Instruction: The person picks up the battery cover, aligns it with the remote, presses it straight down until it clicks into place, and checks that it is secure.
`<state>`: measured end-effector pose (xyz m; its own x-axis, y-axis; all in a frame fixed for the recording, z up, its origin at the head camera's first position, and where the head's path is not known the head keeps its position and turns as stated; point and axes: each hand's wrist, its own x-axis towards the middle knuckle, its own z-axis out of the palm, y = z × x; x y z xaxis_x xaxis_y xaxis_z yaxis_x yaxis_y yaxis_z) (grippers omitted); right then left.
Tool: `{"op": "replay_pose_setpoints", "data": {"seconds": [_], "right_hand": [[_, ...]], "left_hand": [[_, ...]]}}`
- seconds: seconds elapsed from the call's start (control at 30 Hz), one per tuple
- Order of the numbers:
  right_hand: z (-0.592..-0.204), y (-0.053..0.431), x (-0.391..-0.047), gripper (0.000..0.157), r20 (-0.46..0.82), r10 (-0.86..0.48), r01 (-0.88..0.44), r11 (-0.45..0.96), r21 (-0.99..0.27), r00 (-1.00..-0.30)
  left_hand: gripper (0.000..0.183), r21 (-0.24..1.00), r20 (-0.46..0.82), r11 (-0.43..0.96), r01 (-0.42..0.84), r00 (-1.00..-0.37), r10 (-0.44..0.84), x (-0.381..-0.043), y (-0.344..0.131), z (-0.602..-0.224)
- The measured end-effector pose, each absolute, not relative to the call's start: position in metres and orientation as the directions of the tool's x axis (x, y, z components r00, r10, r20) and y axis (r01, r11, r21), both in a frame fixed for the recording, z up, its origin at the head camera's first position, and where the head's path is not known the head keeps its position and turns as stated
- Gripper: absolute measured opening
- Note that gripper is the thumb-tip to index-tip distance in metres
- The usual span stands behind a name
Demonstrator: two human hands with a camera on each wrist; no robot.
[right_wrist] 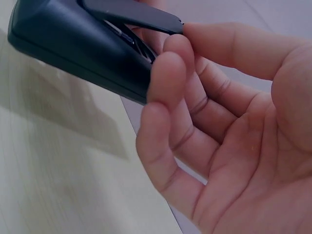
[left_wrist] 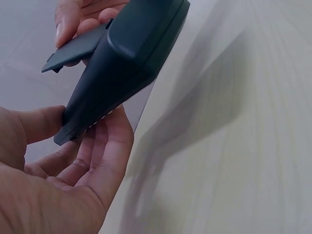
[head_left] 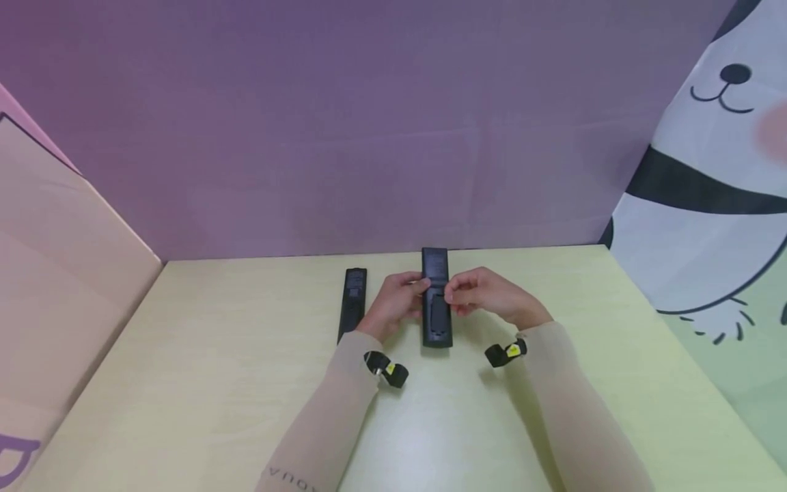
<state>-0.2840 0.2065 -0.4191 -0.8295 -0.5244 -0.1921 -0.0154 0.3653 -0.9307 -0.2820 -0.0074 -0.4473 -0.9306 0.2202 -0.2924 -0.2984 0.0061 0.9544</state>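
Note:
A black remote control [head_left: 435,263] is held above the table with its back towards the head camera. My left hand [head_left: 396,301] grips it by the left edge, thumb on one face and fingers on the other in the left wrist view. On the other side, my right hand [head_left: 486,295] pinches the battery cover [right_wrist: 151,17] between thumb and fingertips. The cover [left_wrist: 80,46] stands tilted away from the remote, one end still against it. Under it, a metal glint shows in the battery compartment [right_wrist: 124,35]; its contents are mostly hidden.
A second black remote control [head_left: 352,301] lies on the light wooden table [head_left: 246,369] left of my left hand, partly covered by the left wrist. A purple wall panel [head_left: 369,137] rises behind the table, with printed panels at both sides.

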Motion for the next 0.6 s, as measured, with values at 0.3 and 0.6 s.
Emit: {"op": "replay_pose_setpoints", "data": {"seconds": [0.3, 0.6], "right_hand": [[-0.4186, 0.2061, -0.2837, 0.014, -0.192, -0.54, -0.022, 0.365, -0.931, -0.82], [-0.4231, 0.2058, -0.2856, 0.007, -0.201, -0.558, -0.021, 0.366, -0.93, -0.805]], "left_hand": [[0.035, 0.952, -0.298, 0.003, -0.305, -0.93, 0.214, -0.283, -0.0077, -0.4469], [0.037, 0.953, -0.298, 0.008, -0.303, -0.93, 0.214, -0.2826, -0.0079, -0.4483]]}}
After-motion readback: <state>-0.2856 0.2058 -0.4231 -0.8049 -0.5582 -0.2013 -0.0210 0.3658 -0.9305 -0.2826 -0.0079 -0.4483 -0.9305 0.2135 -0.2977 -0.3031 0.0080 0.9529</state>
